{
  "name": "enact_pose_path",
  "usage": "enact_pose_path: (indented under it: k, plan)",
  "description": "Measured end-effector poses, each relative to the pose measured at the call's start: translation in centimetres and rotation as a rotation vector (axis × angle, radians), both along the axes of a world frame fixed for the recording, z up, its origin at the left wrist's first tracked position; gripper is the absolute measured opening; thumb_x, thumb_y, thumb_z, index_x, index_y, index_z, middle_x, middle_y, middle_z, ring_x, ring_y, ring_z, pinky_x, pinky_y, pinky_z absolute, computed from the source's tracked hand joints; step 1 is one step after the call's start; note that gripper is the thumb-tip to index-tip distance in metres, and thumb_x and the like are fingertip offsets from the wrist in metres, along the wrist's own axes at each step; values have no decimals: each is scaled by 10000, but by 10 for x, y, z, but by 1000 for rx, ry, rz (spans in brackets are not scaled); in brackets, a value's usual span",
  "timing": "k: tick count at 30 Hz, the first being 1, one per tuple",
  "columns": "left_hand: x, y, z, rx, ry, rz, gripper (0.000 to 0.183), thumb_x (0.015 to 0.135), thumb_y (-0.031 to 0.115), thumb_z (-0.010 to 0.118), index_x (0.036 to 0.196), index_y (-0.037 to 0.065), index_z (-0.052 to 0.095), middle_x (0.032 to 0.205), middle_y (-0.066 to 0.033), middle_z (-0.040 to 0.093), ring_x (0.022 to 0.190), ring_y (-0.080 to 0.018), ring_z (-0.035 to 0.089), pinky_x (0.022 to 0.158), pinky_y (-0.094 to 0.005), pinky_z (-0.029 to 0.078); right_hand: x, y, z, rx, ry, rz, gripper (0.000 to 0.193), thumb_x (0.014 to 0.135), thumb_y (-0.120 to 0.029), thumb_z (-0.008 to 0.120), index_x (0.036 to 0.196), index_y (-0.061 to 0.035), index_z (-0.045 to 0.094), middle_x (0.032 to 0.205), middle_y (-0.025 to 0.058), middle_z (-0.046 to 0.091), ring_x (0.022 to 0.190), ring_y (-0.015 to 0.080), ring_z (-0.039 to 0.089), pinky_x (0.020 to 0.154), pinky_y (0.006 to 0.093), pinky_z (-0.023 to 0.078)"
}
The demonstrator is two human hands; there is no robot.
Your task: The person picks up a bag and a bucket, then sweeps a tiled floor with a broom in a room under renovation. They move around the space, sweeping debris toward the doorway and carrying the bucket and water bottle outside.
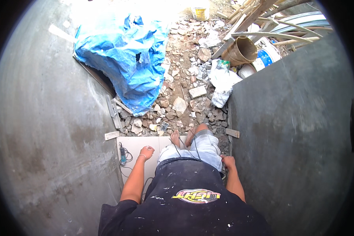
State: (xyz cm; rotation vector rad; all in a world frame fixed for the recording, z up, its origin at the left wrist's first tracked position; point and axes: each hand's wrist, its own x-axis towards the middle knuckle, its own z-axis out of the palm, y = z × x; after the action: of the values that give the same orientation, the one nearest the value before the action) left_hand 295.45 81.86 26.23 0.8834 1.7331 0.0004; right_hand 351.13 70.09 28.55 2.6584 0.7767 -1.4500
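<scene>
My left hand [146,152] is closed in a loose fist above the pale floor tiles [141,142], left of my light shorts. Whether it holds anything small is hidden by the curled fingers. Beside it on the tiles lies a teal corded power tool [123,156], its dark cable trailing around it. My right hand [228,161] hangs by my right hip with its fingers curled, close to the grey wall on that side; what is inside them, if anything, does not show. My bare feet [175,137] stand at the tiles' far edge.
Grey plastered walls [47,129] flank me on both sides. Broken rubble [179,104] covers the ground ahead. A crumpled blue tarp [126,59] lies at left. At right are a brown bucket [242,51], a white sack [222,82] and stacked timber [259,15].
</scene>
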Motion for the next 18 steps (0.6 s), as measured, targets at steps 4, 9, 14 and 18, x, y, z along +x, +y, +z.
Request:
enact_pose_path:
  k: [4,9,14,18]
  plan:
    - [19,173,-31,186,-3,-79,177,936,155,638,1012,6,694,881,-87,730,751,-156,689,677,-305,559,13,43,-39,-71,43,743,509,917,-482,531,887,-44,788,980,225,746,928,393,736,765,472,557]
    - [73,367,-23,115,85,157,320,872,283,711,1057,25,750,1020,-152,766,962,-253,724,874,-374,545,69,222,-62,-89,129,424,346,899,-348,640,953,-36,781,867,174,745,757,325,706,682,448,548]
    - [139,500,73,199,102,-47,268,930,204,678,1109,5,692,921,-75,733,817,-149,674,773,-320,533,141,535,-4,46,224,32,231,907,-228,720,988,-13,743,707,106,697,546,192,620,533,368,509]
    - [170,586,113,315,-67,181,297,929,218,680,1150,20,690,920,-84,728,811,-148,675,757,-319,532,188,788,63,318,254,228,197,938,-213,717,985,-23,691,680,68,643,520,124,560,475,291,442]
